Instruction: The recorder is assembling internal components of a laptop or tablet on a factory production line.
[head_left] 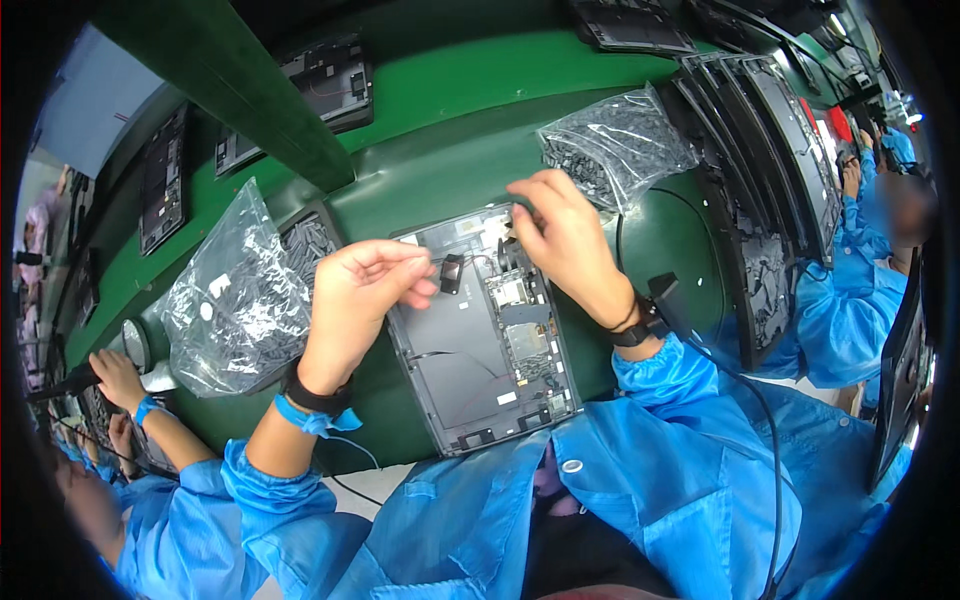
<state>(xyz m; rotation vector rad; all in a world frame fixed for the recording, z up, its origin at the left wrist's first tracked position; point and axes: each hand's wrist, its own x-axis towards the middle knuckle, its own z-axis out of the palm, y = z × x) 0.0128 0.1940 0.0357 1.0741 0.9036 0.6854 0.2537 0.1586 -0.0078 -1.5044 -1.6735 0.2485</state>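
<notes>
In front of me lies an opened laptop-like chassis (455, 350), its grey inner side up, with a circuit board (525, 340) along its right part. My left hand (365, 285) hovers over the chassis's upper left, thumb and fingers pinched together; whatever they hold is too small to make out. Right beside those fingertips is a small black rectangular part (453, 274) with a thin cable; whether it is gripped is unclear. My right hand (570, 240) is at the chassis's upper right corner, fingers curled and closed near some dark cabling, their contents hidden.
Clear plastic bags of small dark parts stand at left (235, 310) and upper right (610, 145). Dark panels (760, 160) stack at right. A green post (240, 90) rises at upper left. Co-workers in blue sit on both sides; one co-worker's hand (118, 380) is at left.
</notes>
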